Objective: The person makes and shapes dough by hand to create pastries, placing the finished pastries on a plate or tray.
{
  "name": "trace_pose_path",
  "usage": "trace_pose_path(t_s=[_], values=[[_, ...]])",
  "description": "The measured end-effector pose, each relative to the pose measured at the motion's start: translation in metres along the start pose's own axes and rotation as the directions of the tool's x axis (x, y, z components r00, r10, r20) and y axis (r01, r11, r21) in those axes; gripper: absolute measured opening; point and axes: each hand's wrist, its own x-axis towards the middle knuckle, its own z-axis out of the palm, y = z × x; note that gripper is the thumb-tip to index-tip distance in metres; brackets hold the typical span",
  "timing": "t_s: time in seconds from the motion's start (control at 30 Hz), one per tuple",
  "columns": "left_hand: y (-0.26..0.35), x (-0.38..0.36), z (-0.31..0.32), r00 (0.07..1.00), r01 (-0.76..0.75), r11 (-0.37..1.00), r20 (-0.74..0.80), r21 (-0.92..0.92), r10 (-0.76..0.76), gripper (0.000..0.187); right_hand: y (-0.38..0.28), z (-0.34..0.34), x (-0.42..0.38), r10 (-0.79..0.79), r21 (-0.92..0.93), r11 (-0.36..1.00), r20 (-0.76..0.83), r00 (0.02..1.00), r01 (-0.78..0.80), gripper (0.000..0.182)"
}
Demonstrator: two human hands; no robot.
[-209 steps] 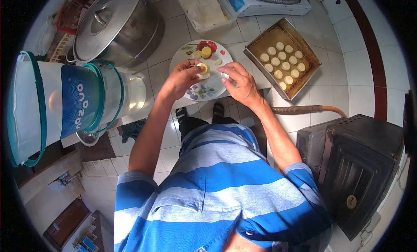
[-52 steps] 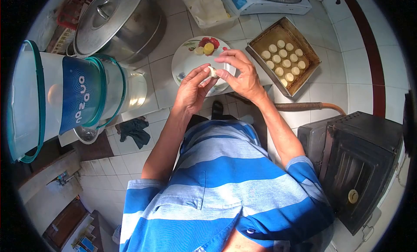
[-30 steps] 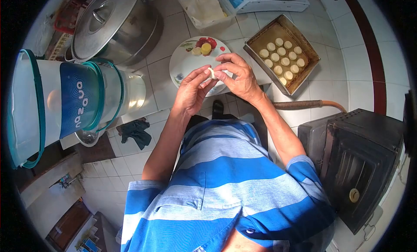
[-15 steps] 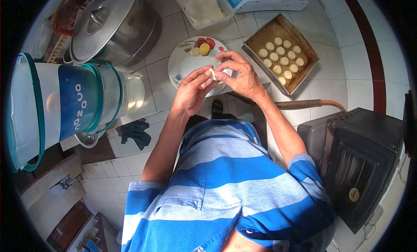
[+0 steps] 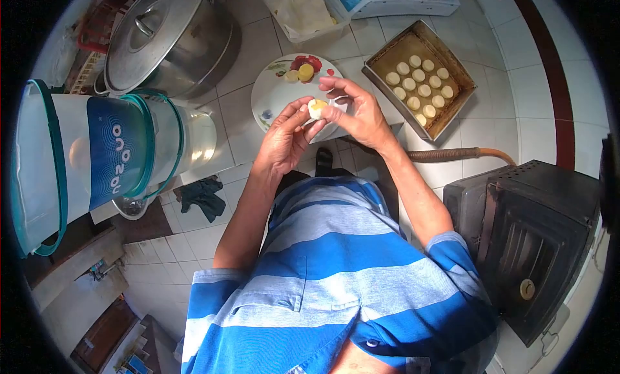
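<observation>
A small piece of white dough with yellow filling showing (image 5: 317, 108) is pinched in the fingers of my left hand (image 5: 283, 134). Against its right side rests the thumb of my right hand (image 5: 365, 119), whose other fingers are curved and held apart from the thumb. Both hands are over the near edge of a white plate with a red flower pattern (image 5: 266, 93). Farther up on that plate lie a yellow ball (image 5: 305, 72) and a paler, flatter piece (image 5: 291, 76).
A square metal baking pan (image 5: 445, 122) to the right holds several round pale pastries (image 5: 423, 90). Behind the plate stands a plastic tub (image 5: 336, 25). At left are a large lidded pot (image 5: 213, 58) and clear buckets (image 5: 77, 148). A dark oven (image 5: 536, 245) is at lower right.
The dough piece has turned so its yellow filling faces up. My right index finger has lifted away from it, while my left hand keeps its hold.
</observation>
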Motion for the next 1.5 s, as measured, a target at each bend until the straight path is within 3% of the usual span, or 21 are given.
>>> trace_pose_path(t_s=[0.03,0.1,0.13,0.2,0.3,0.37,0.43,0.77,0.83,0.9,0.93,1.0,1.03,1.1,1.13,1.2,1.3,1.37,1.43,1.5], values=[[0.0,-0.001,0.001,1.0,0.002,1.0,0.003,0.0,-0.002,0.045,0.0,0.001,-0.001,0.0,-0.002,1.0,-0.002,1.0,0.0,0.05],[0.002,-0.004,0.006,0.998,0.055,0.991,0.021,-0.118,-0.053,0.045,-0.001,0.004,-0.004,-0.087,-0.255,0.964,-0.027,0.996,0.077,0.048],[0.001,-0.002,0.004,0.998,0.057,0.991,0.024,-0.118,-0.054,0.045,-0.003,0.007,-0.004,-0.076,-0.265,0.962,-0.047,0.996,0.061,0.047],[-0.003,0.001,-0.004,0.999,0.0,0.994,0.039,0.106,-0.004,0.046,-0.004,0.007,-0.004,-0.082,-0.246,0.967,-0.04,0.996,0.069,0.048],[-0.001,-0.001,-0.01,0.992,0.047,0.999,0.113,0.009,-0.048,0.047,-0.01,0.001,0.0,-0.12,-0.185,0.976,-0.032,0.992,0.112,0.048],[0.0,-0.005,-0.006,0.996,0.043,0.999,0.081,-0.013,-0.042,0.048,-0.01,-0.007,0.002,-0.151,-0.146,0.979,-0.036,0.988,0.144,0.048],[-0.002,-0.005,-0.004,0.998,0.042,0.999,0.055,-0.033,-0.04,0.048,-0.006,-0.015,0.003,-0.245,-0.308,0.917,0.068,0.967,0.254,0.043],[-0.011,0.004,-0.018,0.998,0.044,0.999,0.046,0.031,-0.046,0.044,0.019,-0.003,-0.004,-0.165,-0.222,0.957,0.103,0.981,0.184,0.032],[-0.013,0.006,-0.022,0.999,0.038,0.997,0.028,0.064,-0.04,0.043,0.022,-0.007,-0.005,-0.081,-0.092,0.993,-0.024,0.996,0.078,0.027],[-0.017,0.007,-0.024,0.995,-0.024,0.974,-0.093,0.227,0.046,0.043,0.029,-0.015,-0.002,-0.108,-0.13,0.987,-0.101,0.989,0.094,0.026],[-0.017,0.009,-0.026,0.995,-0.025,0.974,-0.093,0.226,0.047,0.043,0.034,-0.02,-0.001,-0.072,-0.267,0.963,-0.138,0.988,0.033,0.025],[-0.018,0.014,-0.032,0.972,-0.106,0.747,-0.089,0.656,0.215,0.04,0.043,-0.028,0.002,-0.046,-0.471,0.881,-0.156,0.987,-0.034,0.022],[-0.021,0.018,-0.039,0.973,-0.107,0.748,-0.087,0.655,0.215,0.04,0.048,-0.028,0.004,-0.046,-0.474,0.88,-0.157,0.987,-0.034,0.022],[-0.024,0.023,-0.048,0.961,-0.158,0.511,0.012,0.845,0.276,0.039,0.057,-0.026,0.006,-0.066,-0.52,0.854,-0.133,0.989,-0.013,0.021],[-0.023,0.023,-0.05,0.961,-0.159,0.51,0.014,0.845,0.276,0.039,0.063,-0.025,0.008,-0.067,-0.521,0.854,-0.133,0.989,-0.012,0.021],[-0.018,0.023,-0.053,0.931,-0.2,-0.005,0.192,0.98,0.31,0.042,0.068,-0.022,0.016,-0.155,-0.653,0.753,-0.051,0.987,0.084,0.02],[-0.015,0.017,-0.062,0.853,-0.318,-0.065,0.316,0.946,0.415,0.04,0.069,-0.008,0.032,-0.308,-0.698,0.687,-0.026,0.951,0.203,0.019],[-0.013,0.017,-0.075,0.834,-0.308,-0.091,0.315,0.947,0.453,0.038,0.051,0.006,0.048,-0.307,-0.721,0.659,0.003,0.952,0.215,0.018],[-0.01,0.016,-0.082,0.815,-0.297,-0.114,0.314,0.948,0.488,0.037,0.044,0.019,0.067,-0.413,-0.751,0.569,0.09,0.906,0.334,0.02],[-0.005,0.018,-0.084,0.836,-0.254,0.063,0.186,0.965,0.516,0.036,0.059,0.029,0.086,-0.461,-0.766,0.504,0.151,0.874,0.399,0.019]])
